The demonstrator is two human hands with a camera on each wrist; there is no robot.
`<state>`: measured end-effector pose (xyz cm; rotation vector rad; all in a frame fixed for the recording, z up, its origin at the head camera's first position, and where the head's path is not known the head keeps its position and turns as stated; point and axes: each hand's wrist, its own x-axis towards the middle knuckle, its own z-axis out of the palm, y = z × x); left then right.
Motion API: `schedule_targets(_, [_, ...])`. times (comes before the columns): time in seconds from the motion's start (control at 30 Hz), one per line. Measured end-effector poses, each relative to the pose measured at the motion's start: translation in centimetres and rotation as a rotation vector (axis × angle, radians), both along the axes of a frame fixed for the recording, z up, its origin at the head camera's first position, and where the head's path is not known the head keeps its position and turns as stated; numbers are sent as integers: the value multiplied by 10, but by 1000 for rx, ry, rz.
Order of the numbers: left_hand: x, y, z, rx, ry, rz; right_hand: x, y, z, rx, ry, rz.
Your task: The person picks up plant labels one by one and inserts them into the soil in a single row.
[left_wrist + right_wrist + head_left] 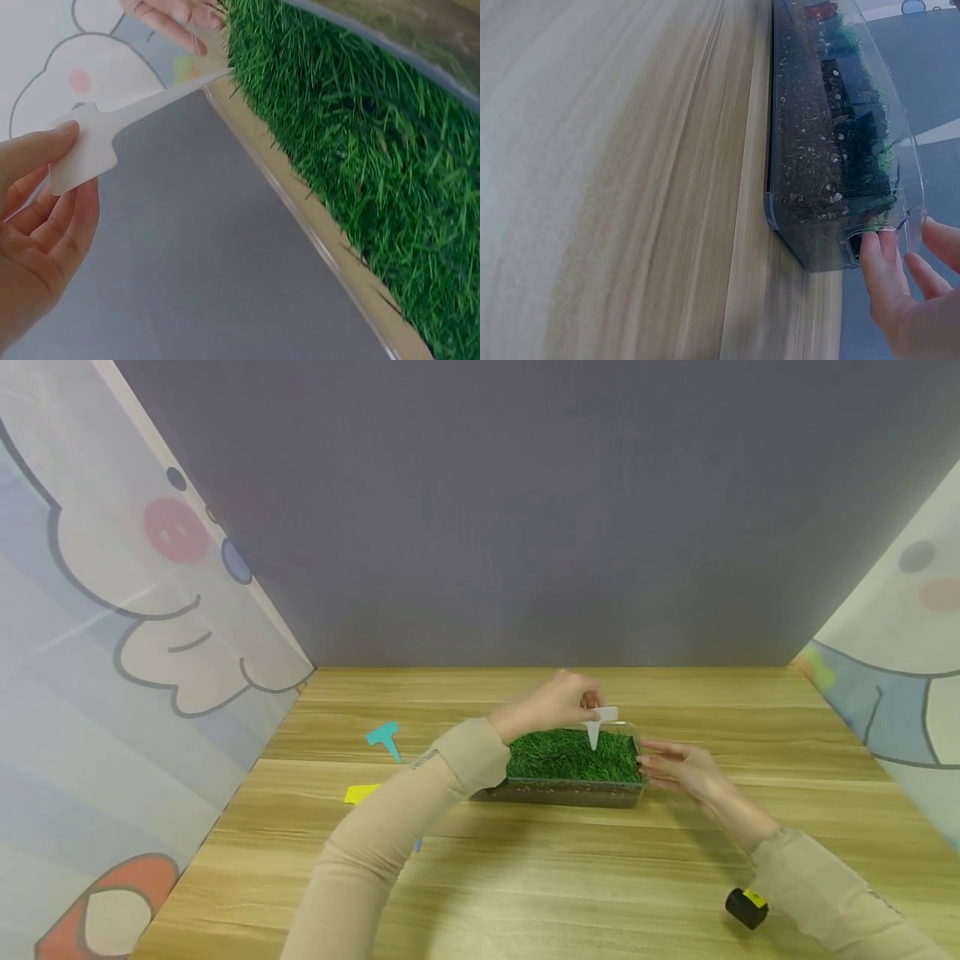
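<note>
- Pointing its tapered stem down at the grass, a white T-shaped plastic tag (pixel 88 150) sits above the right part of the planted box; whether the tip touches the blades I cannot tell.
- The left hand (pixel 555 700) pinches the tag's wide head between thumb and fingers, its other fingers bent beneath.
- Below lies dense, bright green grass (pixel 558 758), filling a clear rectangular plastic box (pixel 562 792) with brown, white-flecked soil showing through its wall.
- The right hand (pixel 690 768) touches the box's right end, fingers fairly straight and parted, two tips at the handle cut-out.
- Left of the box lie a teal T-shaped tag (pixel 385 739) and a yellow tag (pixel 361 792), the latter partly hidden by the beige left sleeve (pixel 405 814); a blue sliver (pixel 419 843) shows beside that sleeve.
- Near the beige right sleeve (pixel 813 881) rests a small black object with a yellow patch (pixel 746 908).
- Everything stands on a wood-grain table (pixel 570 885) before a dark grey wall (pixel 555 527).
</note>
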<state>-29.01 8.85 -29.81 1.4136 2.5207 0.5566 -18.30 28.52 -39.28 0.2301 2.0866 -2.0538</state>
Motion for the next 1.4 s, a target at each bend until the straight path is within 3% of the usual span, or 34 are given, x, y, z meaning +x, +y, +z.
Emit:
schedule_targets(1.07, [7,22,-21,-82,54,-56,1,2,-1,-6,-30,-9])
schedule_targets(1.4, [7,25,-27,-79,37,-58,1,3,-2,-17,-18,0])
